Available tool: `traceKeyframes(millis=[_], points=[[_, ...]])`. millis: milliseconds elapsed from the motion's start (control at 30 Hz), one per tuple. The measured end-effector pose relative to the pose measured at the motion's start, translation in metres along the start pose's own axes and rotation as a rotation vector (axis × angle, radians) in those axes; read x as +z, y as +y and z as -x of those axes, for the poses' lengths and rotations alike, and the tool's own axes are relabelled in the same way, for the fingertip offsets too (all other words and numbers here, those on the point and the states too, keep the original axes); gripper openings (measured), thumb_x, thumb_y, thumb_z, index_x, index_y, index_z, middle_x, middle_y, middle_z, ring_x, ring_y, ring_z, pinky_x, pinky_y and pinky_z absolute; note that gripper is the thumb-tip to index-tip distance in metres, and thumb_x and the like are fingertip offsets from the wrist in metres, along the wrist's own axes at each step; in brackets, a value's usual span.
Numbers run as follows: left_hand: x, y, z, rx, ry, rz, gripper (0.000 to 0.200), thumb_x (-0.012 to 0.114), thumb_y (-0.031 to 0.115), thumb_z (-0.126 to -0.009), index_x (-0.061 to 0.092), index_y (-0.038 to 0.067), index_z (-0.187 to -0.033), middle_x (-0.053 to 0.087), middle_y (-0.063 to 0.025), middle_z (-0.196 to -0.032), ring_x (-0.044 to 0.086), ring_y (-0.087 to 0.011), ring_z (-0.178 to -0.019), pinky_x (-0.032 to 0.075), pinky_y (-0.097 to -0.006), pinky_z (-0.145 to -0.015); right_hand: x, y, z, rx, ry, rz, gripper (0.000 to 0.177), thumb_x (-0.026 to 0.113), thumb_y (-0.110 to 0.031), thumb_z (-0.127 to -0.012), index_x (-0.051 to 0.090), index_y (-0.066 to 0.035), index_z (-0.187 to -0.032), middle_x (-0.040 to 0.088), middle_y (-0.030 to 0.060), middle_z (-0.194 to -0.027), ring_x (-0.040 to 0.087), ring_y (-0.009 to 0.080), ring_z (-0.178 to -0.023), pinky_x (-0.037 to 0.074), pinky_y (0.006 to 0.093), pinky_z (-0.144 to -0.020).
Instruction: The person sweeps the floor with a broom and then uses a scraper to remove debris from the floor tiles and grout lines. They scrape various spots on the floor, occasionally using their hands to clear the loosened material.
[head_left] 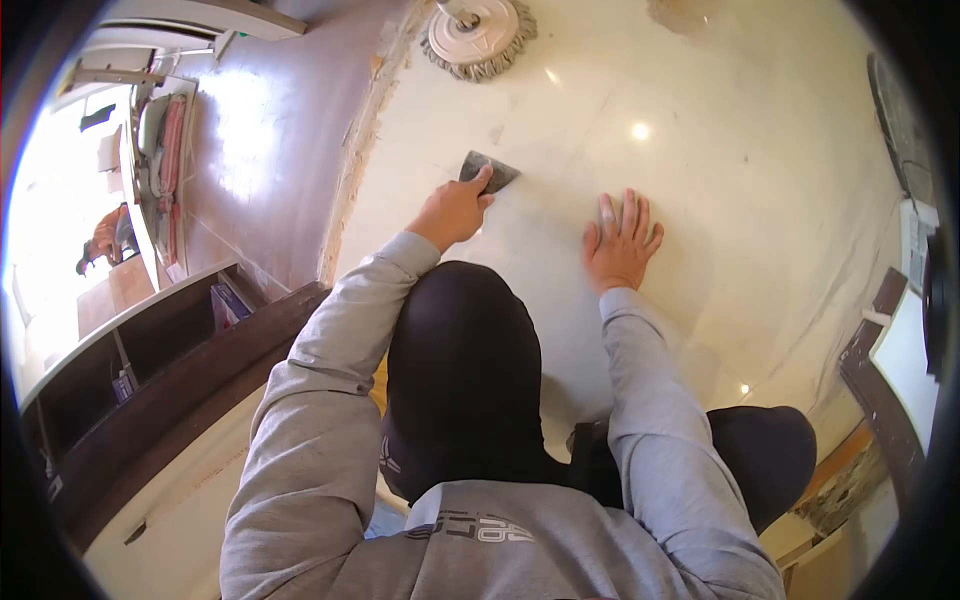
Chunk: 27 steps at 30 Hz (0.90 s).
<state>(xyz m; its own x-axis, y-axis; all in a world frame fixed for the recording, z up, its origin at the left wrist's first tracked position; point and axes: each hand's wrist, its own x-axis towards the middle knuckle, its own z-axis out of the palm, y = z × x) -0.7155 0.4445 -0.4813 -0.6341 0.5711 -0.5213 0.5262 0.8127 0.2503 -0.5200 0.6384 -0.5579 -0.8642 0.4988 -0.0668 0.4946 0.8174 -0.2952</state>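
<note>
Grey sleeves (330, 380) extended; left hand (452, 212) clasps scraper (490, 170), blade against marble floor (760, 180); right hand (620, 245) flat, fingers spread, likely bracing.

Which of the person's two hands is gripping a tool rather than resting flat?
The left hand: it is closed on a dark scraper pressed to the pale floor, while the right hand lies open, palm down, holding nothing.

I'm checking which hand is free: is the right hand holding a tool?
No, the right hand lies flat on the floor, empty; the left hand grips the scraper.
</note>
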Motion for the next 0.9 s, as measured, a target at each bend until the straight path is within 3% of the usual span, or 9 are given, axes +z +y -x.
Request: traceKeyframes(millis=[67, 200, 267, 433, 600, 667, 700, 800, 900], points=[[-0.005, 0.006, -0.007, -0.071, -0.039, 0.041, 0.057, 0.052, 0.032, -0.097, 0.038, 0.011, -0.147, 0.067, -0.0284, -0.101, 0.063, -0.0479, -0.094, 0.050, -0.0531, -0.086, -0.002, 0.000, 0.002, 0.000, -0.011, 0.011, 0.049, 0.048, -0.042, -0.095, 0.048, -0.028, -0.141, 0.030, 0.0047, -0.157, 0.021, 0.0283, -0.147, 0.013, 0.0612, -0.113], [0.005, 0.002, -0.022, -0.126, -0.023, 0.047, 0.059, 0.052, 0.033, -0.096, 0.036, 0.016, -0.149, 0.066, -0.0300, -0.105, 0.062, -0.0505, -0.100, 0.049, -0.0533, -0.091, -0.002, 0.001, 0.001, -0.005, -0.016, -0.007, 0.049, 0.048, -0.042, -0.095, 0.046, -0.029, -0.142, 0.030, 0.0043, -0.158, 0.020, 0.0283, -0.147, 0.013, 0.0614, -0.113], [0.012, 0.001, 0.002, -0.013, -0.040, -0.004, 0.059, 0.053, 0.034, -0.096, 0.036, 0.018, -0.150, 0.063, -0.0329, -0.110, 0.060, -0.0512, -0.104, 0.046, -0.0547, -0.096, -0.001, 0.000, -0.008, -0.012, -0.003, -0.007, 0.049, 0.047, -0.043, -0.095, 0.046, -0.030, -0.142, 0.029, 0.0042, -0.158, 0.020, 0.0285, -0.147, 0.013, 0.0614, -0.113], [-0.018, 0.030, -0.026, -0.236, -0.071, 0.206, 0.059, 0.054, 0.035, -0.095, 0.039, 0.018, -0.149, 0.064, -0.0342, -0.104, 0.061, -0.0496, -0.101, 0.048, -0.0522, -0.093, -0.004, 0.001, -0.001, -0.013, -0.012, 0.035, 0.048, 0.047, -0.043, -0.096, 0.046, -0.030, -0.142, 0.029, 0.0039, -0.158, 0.021, 0.0285, -0.147, 0.013, 0.0615, -0.113], [0.016, 0.006, -0.014, 0.034, 0.036, -0.014, 0.060, 0.053, 0.039, -0.095, 0.039, 0.017, -0.149, 0.065, -0.0327, -0.101, 0.063, -0.0481, -0.099, 0.049, -0.0522, -0.091, 0.000, 0.002, 0.000, -0.013, 0.026, -0.031, 0.047, 0.048, -0.042, -0.095, 0.048, -0.030, -0.141, 0.029, 0.0040, -0.158, 0.022, 0.0280, -0.147, 0.015, 0.0614, -0.112], [0.006, 0.012, -0.017, -0.083, -0.044, 0.157, 0.058, 0.053, 0.039, -0.096, 0.039, 0.020, -0.149, 0.065, -0.0301, -0.108, 0.062, -0.0468, -0.103, 0.049, -0.0496, -0.091, -0.002, 0.002, 0.005, 0.000, -0.012, -0.005, 0.048, 0.048, -0.043, -0.095, 0.048, -0.030, -0.141, 0.029, 0.0039, -0.158, 0.022, 0.0278, -0.147, 0.015, 0.0614, -0.112], [-0.041, 0.052, -0.016, -0.342, -0.237, 0.311, 0.058, 0.053, 0.038, -0.096, 0.039, 0.019, -0.149, 0.064, -0.0313, -0.107, 0.061, -0.0494, -0.102, 0.049, -0.0495, -0.091, -0.004, 0.000, 0.000, -0.003, -0.013, 0.023, 0.048, 0.048, -0.044, -0.095, 0.049, -0.030, -0.141, 0.029, 0.0038, -0.158, 0.021, 0.0276, -0.147, 0.014, 0.0613, -0.112], [-0.001, 0.013, -0.025, -0.074, -0.003, 0.091, 0.058, 0.054, 0.039, -0.095, 0.039, 0.020, -0.149, 0.065, -0.0314, -0.102, 0.062, -0.0497, -0.099, 0.050, -0.0496, -0.088, -0.001, 0.001, 0.000, 0.003, -0.011, 0.004, 0.049, 0.047, -0.045, -0.094, 0.048, -0.031, -0.141, 0.028, 0.0031, -0.159, 0.020, 0.0269, -0.148, 0.013, 0.0612, -0.113], [-0.020, 0.024, -0.001, -0.108, -0.098, 0.143, 0.060, 0.054, 0.042, -0.095, 0.039, 0.021, -0.149, 0.066, -0.0298, -0.102, 0.061, -0.0490, -0.100, 0.049, -0.0500, -0.090, 0.003, 0.003, 0.000, 0.002, 0.010, -0.033, 0.050, 0.046, -0.046, -0.095, 0.047, -0.031, -0.142, 0.028, 0.0031, -0.159, 0.019, 0.0267, -0.148, 0.012, 0.0613, -0.113]])
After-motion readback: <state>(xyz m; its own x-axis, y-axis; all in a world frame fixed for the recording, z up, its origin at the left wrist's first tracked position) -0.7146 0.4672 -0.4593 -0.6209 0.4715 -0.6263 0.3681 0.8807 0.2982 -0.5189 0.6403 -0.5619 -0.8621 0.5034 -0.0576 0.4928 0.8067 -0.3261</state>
